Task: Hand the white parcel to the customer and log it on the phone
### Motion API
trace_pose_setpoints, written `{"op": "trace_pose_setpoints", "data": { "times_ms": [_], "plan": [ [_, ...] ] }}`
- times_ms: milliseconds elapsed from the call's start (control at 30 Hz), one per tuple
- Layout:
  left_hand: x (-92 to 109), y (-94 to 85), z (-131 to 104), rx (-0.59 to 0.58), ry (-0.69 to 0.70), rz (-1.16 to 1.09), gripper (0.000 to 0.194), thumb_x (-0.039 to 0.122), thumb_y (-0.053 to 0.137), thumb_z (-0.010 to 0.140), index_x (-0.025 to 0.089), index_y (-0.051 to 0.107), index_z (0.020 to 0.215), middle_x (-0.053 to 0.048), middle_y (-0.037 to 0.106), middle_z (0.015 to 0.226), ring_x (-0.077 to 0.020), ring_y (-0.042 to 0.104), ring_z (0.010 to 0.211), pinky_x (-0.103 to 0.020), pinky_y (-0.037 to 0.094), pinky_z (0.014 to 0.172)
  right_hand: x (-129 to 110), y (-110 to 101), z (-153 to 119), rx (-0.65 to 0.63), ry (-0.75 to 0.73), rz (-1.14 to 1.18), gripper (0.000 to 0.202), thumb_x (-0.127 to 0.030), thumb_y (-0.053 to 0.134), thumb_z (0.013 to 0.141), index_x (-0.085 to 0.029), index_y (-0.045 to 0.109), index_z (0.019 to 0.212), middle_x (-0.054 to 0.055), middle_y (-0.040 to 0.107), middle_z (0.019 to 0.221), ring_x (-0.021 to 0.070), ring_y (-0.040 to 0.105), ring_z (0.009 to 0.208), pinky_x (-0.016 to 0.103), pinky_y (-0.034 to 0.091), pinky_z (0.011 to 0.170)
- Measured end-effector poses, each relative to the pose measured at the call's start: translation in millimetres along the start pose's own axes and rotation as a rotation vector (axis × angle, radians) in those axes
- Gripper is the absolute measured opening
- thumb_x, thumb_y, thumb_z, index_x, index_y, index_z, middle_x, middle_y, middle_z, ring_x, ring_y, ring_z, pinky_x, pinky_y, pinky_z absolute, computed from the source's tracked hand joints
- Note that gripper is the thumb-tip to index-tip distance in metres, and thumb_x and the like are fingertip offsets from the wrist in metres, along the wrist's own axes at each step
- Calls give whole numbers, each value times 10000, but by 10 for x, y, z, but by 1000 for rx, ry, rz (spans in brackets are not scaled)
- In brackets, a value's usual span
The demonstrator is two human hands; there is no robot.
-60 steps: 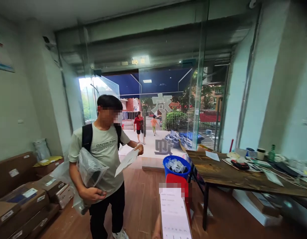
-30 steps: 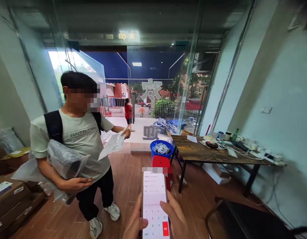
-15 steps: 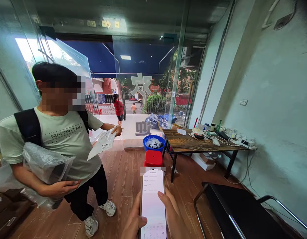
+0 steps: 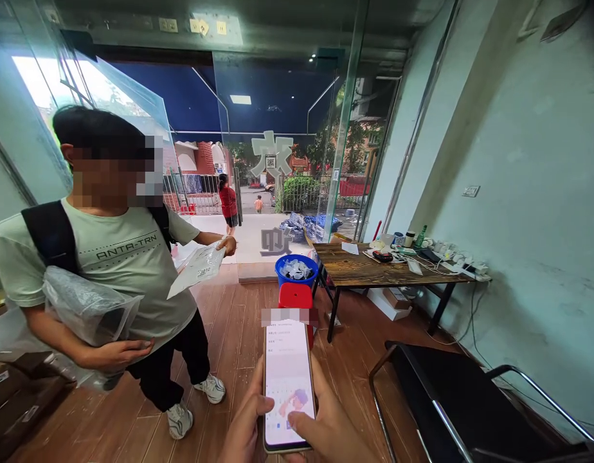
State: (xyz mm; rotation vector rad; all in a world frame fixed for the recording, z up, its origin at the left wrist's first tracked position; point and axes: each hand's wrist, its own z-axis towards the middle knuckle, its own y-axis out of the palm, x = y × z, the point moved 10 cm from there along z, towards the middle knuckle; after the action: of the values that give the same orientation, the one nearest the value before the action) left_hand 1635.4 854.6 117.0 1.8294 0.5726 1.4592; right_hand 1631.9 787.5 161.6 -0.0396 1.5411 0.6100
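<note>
both hands [image 4: 321,427] gripping phone [image 4: 286,381], thumb on screen

There is only one view, from a camera worn on the person's head. It looks forward and a little down, toward the glass entrance [image 4: 278,161] of the room. The phone [image 4: 287,382] is very near, at the bottom edge; the tabletop [image 4: 369,273] stands farther away, to the right.
</note>
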Motion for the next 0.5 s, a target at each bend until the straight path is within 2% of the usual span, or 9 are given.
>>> {"op": "trace_pose_setpoints", "data": {
  "times_ms": [67, 133, 200, 333, 500],
  "plan": [
    [22, 4, 0, -2, 15, 28, 911, 227, 543, 635, 155, 100, 1428, -64, 626, 1133, -278, 520, 1102, -339, 395, 909, 49, -5, -1, -14, 38, 38, 783, -336, 667, 655, -191, 258, 1307, 61, 623, 938, 160, 538, 719, 266, 409, 639],
    [32, 44, -14, -16, 4, 46, 894, 251, 556, 633, 166, 140, 1419, -67, 638, 1102, -284, 527, 1084, -353, 411, 891, 81, 32, -9, -79, 78, 114, 820, -336, 625, 656, -186, 198, 1340, 46, 637, 865, 152, 531, 657, 243, 380, 580],
    [21, 99, -39, -26, -36, 35, 895, 278, 576, 615, 198, 169, 1408, -67, 631, 1112, -293, 532, 1068, -371, 433, 859, 83, 54, -27, -122, 111, 161, 858, -269, 587, 619, -184, 162, 1360, 40, 643, 871, 154, 544, 655, 239, 383, 581],
    [6, 126, -75, 26, -90, 45, 920, 291, 600, 584, 211, 174, 1395, -71, 617, 1143, -293, 539, 1051, -376, 454, 821, 56, -51, -63, -21, 150, 43, 895, -129, 499, 531, -173, 177, 1366, 52, 626, 1044, 154, 562, 770, 242, 419, 643],
    [48, 141, -53, 1, -28, 36, 950, 273, 588, 581, 158, 137, 1409, -71, 646, 1091, -288, 537, 1065, -362, 443, 848, 43, -17, -49, -58, 126, 87, 766, -253, 499, 654, -127, 199, 1347, 72, 647, 975, 186, 563, 777, 287, 398, 686]
  ]
}}
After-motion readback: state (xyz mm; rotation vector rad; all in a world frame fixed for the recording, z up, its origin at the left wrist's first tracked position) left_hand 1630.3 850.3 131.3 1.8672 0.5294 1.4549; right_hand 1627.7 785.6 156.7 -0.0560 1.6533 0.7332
